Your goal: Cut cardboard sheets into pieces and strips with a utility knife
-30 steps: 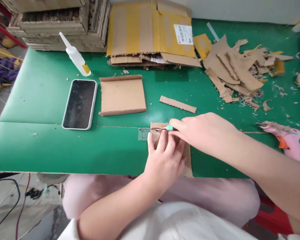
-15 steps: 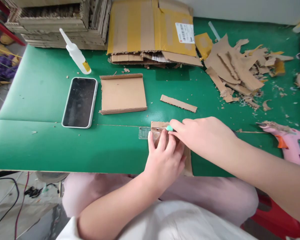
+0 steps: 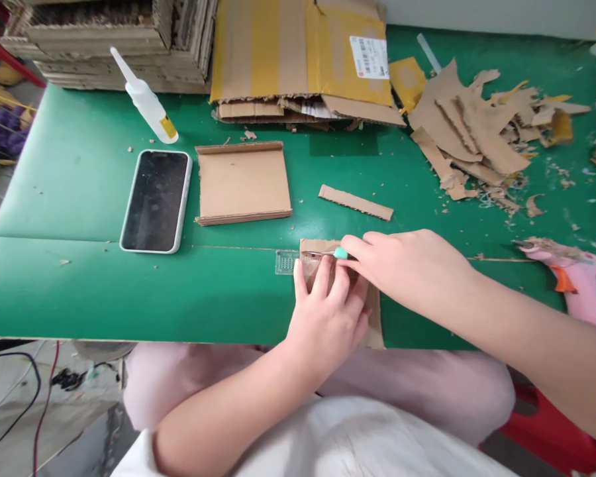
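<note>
My left hand (image 3: 328,315) presses flat, fingers together, on a clear ruler (image 3: 285,262) that lies over a cardboard piece (image 3: 373,318) near the front edge of the green table (image 3: 129,291). My right hand (image 3: 407,268) pinches a thin tool with a teal grip (image 3: 338,253), its tip laid along the ruler's far edge on the cardboard. Most of the cardboard piece is hidden under both hands.
A phone (image 3: 155,200) and a folded cardboard panel (image 3: 242,182) lie to the left, a cardboard strip (image 3: 355,202) just beyond my hands. Glue bottle (image 3: 144,103), flattened box (image 3: 298,59), scrap pile (image 3: 481,132) at the back. Pink glue gun (image 3: 573,285) at right.
Both hands stay on the ruler and cardboard; the right hand with the tool has shifted very slightly right. The view has tilted a little.
</note>
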`<state>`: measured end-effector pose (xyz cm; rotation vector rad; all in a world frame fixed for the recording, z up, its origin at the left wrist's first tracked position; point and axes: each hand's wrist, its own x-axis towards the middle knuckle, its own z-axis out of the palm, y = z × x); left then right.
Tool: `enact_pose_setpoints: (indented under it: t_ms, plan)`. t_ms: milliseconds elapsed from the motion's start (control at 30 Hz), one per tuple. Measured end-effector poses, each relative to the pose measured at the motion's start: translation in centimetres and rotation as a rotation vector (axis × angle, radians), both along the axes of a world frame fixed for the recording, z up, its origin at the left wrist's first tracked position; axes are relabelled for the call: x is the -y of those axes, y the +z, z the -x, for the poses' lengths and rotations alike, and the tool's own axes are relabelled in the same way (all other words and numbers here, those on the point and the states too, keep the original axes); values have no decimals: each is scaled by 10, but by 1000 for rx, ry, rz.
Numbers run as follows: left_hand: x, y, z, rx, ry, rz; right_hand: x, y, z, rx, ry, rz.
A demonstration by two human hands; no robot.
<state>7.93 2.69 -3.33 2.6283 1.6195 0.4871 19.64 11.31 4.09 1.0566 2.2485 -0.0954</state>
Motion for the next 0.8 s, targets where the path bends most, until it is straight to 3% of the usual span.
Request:
enact_pose_setpoints:
  t_ms: [400, 800]
  plan:
    - [-1, 1, 0, 2, -1, 30, -6, 16, 14, 27, -13, 48]
    - [-1, -1, 0, 6, -8, 31, -6, 15, 15, 19, -24, 36]
